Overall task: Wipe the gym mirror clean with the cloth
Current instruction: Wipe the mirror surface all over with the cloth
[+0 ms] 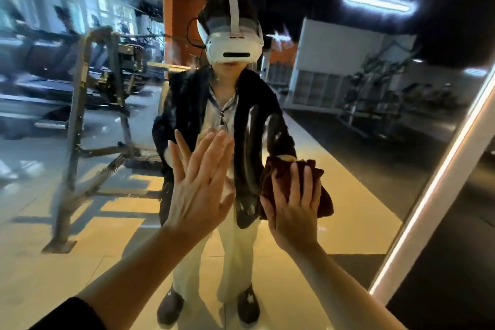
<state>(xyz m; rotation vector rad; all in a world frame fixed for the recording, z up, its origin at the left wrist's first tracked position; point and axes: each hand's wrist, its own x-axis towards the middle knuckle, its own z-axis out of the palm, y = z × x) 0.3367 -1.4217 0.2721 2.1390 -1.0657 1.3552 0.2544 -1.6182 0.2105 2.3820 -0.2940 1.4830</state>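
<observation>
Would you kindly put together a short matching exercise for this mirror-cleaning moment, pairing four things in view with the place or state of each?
Things:
1. left hand
2. right hand
3. cloth
4. lit strip

Places or states:
A. dark reddish brown, bunched against the mirror
B. runs slanted along the mirror's right edge
C. open and bare, fingers straight, raised at the glass
D. pressing fabric onto the glass with spread fingers

Pairs: 1-C, 2-D, 3-A, 4-B
</observation>
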